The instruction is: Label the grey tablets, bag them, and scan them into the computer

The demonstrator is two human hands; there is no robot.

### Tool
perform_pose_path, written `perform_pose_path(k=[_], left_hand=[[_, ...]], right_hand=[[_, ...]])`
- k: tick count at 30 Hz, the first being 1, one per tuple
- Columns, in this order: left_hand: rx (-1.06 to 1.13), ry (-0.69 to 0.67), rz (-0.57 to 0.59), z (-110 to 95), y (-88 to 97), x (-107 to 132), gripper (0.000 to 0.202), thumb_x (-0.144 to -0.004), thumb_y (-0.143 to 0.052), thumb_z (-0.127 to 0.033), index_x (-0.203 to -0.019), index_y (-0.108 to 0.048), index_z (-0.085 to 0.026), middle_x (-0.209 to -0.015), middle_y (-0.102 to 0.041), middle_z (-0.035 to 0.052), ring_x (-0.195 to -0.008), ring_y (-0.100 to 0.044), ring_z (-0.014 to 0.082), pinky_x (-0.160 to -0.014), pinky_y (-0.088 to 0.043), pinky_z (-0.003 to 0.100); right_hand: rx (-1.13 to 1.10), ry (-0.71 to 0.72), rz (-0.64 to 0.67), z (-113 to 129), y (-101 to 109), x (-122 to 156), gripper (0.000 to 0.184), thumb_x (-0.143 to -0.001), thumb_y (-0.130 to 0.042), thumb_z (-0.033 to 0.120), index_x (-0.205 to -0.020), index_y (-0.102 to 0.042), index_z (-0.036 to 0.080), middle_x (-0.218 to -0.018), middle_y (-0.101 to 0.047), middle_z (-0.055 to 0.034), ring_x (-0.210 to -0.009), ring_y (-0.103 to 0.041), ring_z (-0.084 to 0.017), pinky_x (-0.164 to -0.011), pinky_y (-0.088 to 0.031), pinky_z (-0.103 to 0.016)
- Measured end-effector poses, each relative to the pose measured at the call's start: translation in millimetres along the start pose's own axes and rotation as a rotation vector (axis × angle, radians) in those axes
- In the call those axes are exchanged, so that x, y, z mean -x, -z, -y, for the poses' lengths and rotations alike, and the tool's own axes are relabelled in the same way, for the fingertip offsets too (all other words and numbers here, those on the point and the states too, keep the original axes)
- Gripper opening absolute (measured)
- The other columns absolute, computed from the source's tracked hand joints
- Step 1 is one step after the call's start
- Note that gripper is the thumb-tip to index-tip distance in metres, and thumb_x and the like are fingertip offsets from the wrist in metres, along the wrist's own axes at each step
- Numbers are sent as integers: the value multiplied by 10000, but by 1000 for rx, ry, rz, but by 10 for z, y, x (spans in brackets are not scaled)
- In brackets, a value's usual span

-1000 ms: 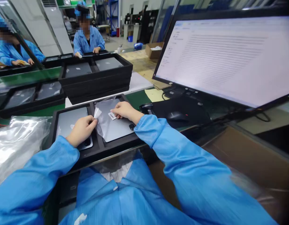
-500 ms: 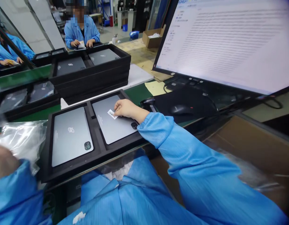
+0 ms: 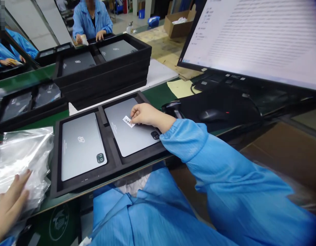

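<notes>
A black foam tray in front of me holds two grey tablets, backs up. My right hand rests on the right tablet, fingers pinched on a small white barcode label lying on its back. The left tablet is bare. My left hand lies flat, fingers stretched out, on a pile of clear plastic bags at the far left.
A stack of black trays with tablets stands behind. More trays sit on the green belt at left. A monitor, mouse and barcode scanner are at right. Two people in blue coats work at the far side.
My left hand peeled the clear film off the right tablet, swung left, and now lies flat on the bag pile. My right hand stayed on the label.
</notes>
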State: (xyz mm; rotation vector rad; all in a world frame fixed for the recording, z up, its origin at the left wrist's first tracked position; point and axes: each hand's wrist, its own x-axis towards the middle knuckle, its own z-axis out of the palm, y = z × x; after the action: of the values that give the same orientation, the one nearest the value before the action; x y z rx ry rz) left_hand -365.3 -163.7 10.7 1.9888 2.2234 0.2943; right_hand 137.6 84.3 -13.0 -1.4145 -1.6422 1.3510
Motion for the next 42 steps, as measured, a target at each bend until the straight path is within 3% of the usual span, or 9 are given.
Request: perform_pose_path(k=[5, 9, 11, 14, 18, 22, 30, 36, 42], left_hand=[[29, 81, 30, 115, -192, -20, 521, -1009, -460, -599, -1411, -254, -860, -1646, -263, -276, -1622, -148, 373, -1164, -56, 884], [217, 99, 27, -182, 130, -170, 460, -1043, -333, -638, -1461, -525, -623, -1639, -409, -164, -1600, -253, 366, -1286, -72, 732], [258, -61, 43, -624, 327, -280, 463, -1058, -325, -603, -1390, -636, -510, -1521, -587, -110, -1503, -467, 315, -1315, -252, 595], [246, -478, 150, -1649, 334, -514, 386, -1073, -394, -482, -1297, -688, -368, -1399, -682, -23, -1325, -634, 245, -1172, -498, 410], [94, -933, 372, -3056, -290, -995, 381, -1062, -455, -357, -1343, -655, -197, -1402, -661, 117, -1298, -619, 249, -1171, -468, 419], [54, -1027, 247, -3796, -841, -1418, 317, -1036, -572, -384, -1248, -688, -179, -1326, -671, 137, -1247, -614, 244, -1141, -472, 440], [127, -1102, 45, -3949, -942, -1513, 351, -1025, -627, -453, -1218, -670, -163, -1231, -661, 123, -1075, -655, 219, -968, -577, 422], [297, -1137, -124, -3794, -732, -1660, 477, -1054, -456, -587, -959, -681, -177, -1012, -686, 124, -966, -644, 236, -924, -535, 424], [825, -1100, -677, -3279, -487, -1766, 467, -1094, -334, -444, -756, -555, -209, -725, -582, 65, -736, -564, 207, -867, -506, 413]], right_hand=[[4, 22, 15, -21, 2, -23, 357, -579, -853, -22, -726, -607, 190, -540, -612, 55, -487, -576, -126, -460, -411, -218], [21, 70, -7, -22, -11, -42, 348, -577, -832, -28, -700, -593, 192, -547, -595, 53, -503, -558, -128, -480, -402, -230], [-38, 153, -43, -29, -12, -61, 337, -579, -829, -4, -701, -584, 193, -577, -592, 54, -540, -560, -124, -513, -416, -229], [-193, 320, -160, -52, 4, -91, 303, -624, -808, 77, -737, -557, 204, -639, -593, 56, -615, -583, -129, -594, -467, -241], [-320, 443, -397, -85, 53, -94, 281, -675, -764, 156, -783, -514, 225, -707, -582, 51, -674, -594, -138, -673, -505, -268], [-350, 439, -602, -88, 86, -59, 253, -718, -726, 197, -807, -493, 236, -751, -567, 39, -712, -585, -140, -709, -514, -271], [-241, 336, -794, -54, 128, -6, 173, -816, -640, 246, -844, -469, 246, -811, -593, 13, -796, -612, -156, -804, -526, -267], [-144, 237, -865, -51, 188, 27, 162, -825, -630, 240, -796, -471, 245, -808, -622, 2, -813, -622, -165, -801, -516, -261], [244, 207, -198, 1, -57, 149, 252, -685, -761, 113, -644, -533, 211, -651, -583, 49, -654, -552, -129, -652, -424, -242]])
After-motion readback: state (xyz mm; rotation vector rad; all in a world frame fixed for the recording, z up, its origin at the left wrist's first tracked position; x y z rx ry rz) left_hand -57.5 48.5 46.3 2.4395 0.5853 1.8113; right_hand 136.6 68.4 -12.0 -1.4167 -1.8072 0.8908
